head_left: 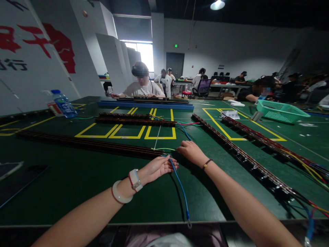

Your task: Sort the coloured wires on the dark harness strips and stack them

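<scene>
Centre frame, right hand (191,153) pinches the green wire (167,149), left hand (156,168) loosely open, palm up, blue wire (183,188) across its fingers by the dark bar (89,143)'s right end; best keep both wires apart, untwisted.

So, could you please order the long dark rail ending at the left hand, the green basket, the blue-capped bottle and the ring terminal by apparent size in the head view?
1. Long dark rail
2. Green basket
3. Blue-capped bottle
4. Ring terminal
</scene>
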`<state>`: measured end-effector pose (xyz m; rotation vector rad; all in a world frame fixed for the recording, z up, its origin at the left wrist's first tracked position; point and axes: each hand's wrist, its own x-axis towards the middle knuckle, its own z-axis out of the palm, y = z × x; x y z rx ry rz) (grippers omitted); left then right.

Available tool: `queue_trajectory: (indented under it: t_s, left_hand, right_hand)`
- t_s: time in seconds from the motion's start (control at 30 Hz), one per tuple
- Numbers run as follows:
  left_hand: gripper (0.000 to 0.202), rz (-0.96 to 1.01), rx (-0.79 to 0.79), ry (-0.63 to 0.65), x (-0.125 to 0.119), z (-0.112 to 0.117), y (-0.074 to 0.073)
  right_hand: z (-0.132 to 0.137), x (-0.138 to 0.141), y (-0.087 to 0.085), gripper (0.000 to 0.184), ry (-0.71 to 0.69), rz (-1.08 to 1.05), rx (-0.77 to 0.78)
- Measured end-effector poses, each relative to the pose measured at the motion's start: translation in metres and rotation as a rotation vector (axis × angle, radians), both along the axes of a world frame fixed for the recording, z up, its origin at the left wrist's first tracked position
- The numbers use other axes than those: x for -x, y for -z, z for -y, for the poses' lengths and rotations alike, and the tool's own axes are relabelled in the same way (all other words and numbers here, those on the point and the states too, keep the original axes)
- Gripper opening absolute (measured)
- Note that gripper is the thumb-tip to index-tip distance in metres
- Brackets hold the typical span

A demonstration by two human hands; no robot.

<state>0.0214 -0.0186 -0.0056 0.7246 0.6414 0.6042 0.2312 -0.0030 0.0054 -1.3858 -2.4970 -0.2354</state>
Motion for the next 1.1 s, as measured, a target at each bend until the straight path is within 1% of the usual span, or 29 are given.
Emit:
queue_trajectory:
  t_s: [0.07,0.13,0.23,0.33,0.47,0.57,0.63,0.73,0.77,0.8,0.83,0.9,0.97,1.0,1.03,1.1]
  left_hand:
    - [0.026,0.013,-0.007,0.012,0.001,-0.001,0.002]
    - [0.027,0.017,-0.022,0.02,0.001,-0.001,0.003]
    - [0.027,0.0,-0.068,0.042,0.002,0.0,0.001]
    - [0.026,-0.076,-0.136,0.075,0.002,0.003,-0.002]
    - [0.033,-0.319,-0.268,0.137,0.004,0.004,-0.006]
    - [0.039,-0.483,-0.382,0.19,0.006,0.001,-0.008]
    - [0.043,-0.601,-0.46,0.257,0.007,-0.001,-0.009]
    - [0.046,-0.742,-0.582,0.403,0.008,-0.002,-0.014]
    - [0.047,-0.785,-0.644,0.421,0.009,-0.001,-0.016]
    - [0.048,-0.834,-0.741,0.399,0.009,0.0,-0.019]
    - [0.048,-0.892,-0.878,0.34,0.01,0.002,-0.021]
    - [0.047,-1.012,-1.227,0.163,0.011,0.005,-0.025]
    - [0.043,-1.057,-1.536,0.018,0.013,0.007,-0.026]
    - [0.041,-1.05,-1.639,-0.016,0.013,0.008,-0.026]
    - [0.04,-1.029,-1.708,-0.036,0.014,0.008,-0.025]
    - [0.037,-0.969,-1.803,-0.072,0.014,0.008,-0.021]
  right_hand:
    - [0.005,-0.003,-0.005,0.02,-0.014,-0.183,-0.001]
    - [0.01,-0.005,-0.012,0.022,-0.01,-0.363,0.029]
    - [0.015,-0.004,-0.019,0.02,-0.039,-0.492,0.069]
    - [0.015,-0.001,-0.016,0.019,-0.089,-0.493,0.081]
    - [0.011,0.001,-0.005,0.017,-0.106,-0.433,0.095]
    - [0.009,0.0,-0.001,0.017,-0.107,-0.402,0.1]
    - [0.009,0.0,0.0,0.017,-0.104,-0.387,0.1]
    - [0.009,0.001,0.0,0.017,-0.078,-0.369,0.106]
    - [0.009,0.001,0.0,0.017,-0.065,-0.366,0.109]
    - [0.008,0.001,0.0,0.017,-0.049,-0.364,0.11]
    - [0.008,0.001,0.0,0.017,-0.032,-0.365,0.111]
    - [0.008,0.001,0.001,0.017,0.011,-0.375,0.115]
    - [0.008,0.002,0.001,0.02,0.052,-0.394,0.134]
    - [0.008,0.004,0.002,0.023,0.064,-0.404,0.148]
    - [0.008,0.008,0.002,0.026,0.068,-0.409,0.165]
    - [0.009,0.019,0.001,0.032,0.054,-0.382,0.194]
